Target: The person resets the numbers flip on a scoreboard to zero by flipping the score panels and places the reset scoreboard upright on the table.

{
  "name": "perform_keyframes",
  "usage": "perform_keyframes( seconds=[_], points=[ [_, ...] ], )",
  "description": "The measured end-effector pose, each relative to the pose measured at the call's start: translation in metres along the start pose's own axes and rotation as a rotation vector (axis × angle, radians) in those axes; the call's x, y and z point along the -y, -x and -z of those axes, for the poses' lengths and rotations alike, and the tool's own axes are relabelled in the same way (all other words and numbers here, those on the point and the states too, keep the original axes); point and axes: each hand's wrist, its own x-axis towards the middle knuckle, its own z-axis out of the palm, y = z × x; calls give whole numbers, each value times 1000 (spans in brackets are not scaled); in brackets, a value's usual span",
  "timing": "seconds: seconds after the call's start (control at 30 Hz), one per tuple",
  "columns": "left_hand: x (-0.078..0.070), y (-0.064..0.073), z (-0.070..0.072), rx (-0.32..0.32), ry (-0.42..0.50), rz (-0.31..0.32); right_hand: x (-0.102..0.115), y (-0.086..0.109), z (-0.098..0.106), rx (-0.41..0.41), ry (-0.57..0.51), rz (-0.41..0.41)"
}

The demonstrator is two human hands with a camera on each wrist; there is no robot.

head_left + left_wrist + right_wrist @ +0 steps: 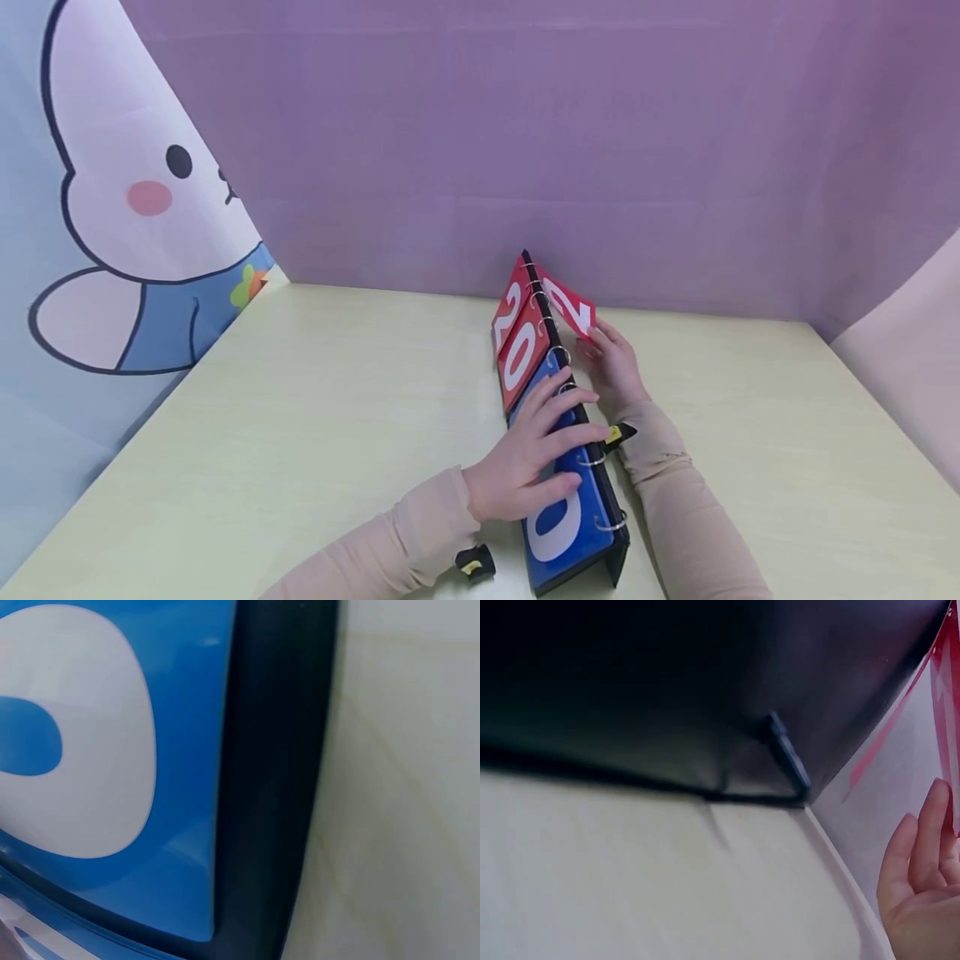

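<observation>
A tabletop flip scoreboard [602, 483] stands like a tent on the table, its cards hung on metal rings along a black spine. Two red cards on its left face show a 2 [510, 312] and a 0 [522, 354]. My left hand [528, 462] rests with spread fingers across the blue cards [596, 508] and top edge, covering part of them. In the left wrist view, a blue card with a white numeral [184, 750] fills the left. Behind the board, my right hand [618, 371] pinches the lower corner of a flipped red number card [576, 310].
The pale table [337, 400] extends on both sides of the board. A purple cloth backdrop [480, 150] hangs just beyond the board's far end. At the left is a curtain with a cartoon rabbit [112, 192]. The board's black rear panel [630, 690] shows in the right wrist view.
</observation>
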Motion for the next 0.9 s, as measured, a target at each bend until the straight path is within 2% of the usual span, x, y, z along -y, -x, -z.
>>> perform_keyframes(
  seconds=[0.07,0.13,0.3,0.4,0.57,0.73,0.9],
  points=[
    [0,0,-2,6,8,1,3,-1,2,8,-32,-3],
    [0,0,-3,14,20,9,8,-1,3,27,-4,8],
    [0,2,-3,21,35,24,27,-1,0,112,176,90],
    [0,2,-2,18,25,21,42,-1,-5,142,226,139],
    [0,2,-1,18,30,25,70,1,-13,112,289,213],
    [-1,2,0,20,33,28,94,5,-24,88,463,328],
    [-1,2,0,27,39,32,114,12,-38,116,597,410]
  ],
)
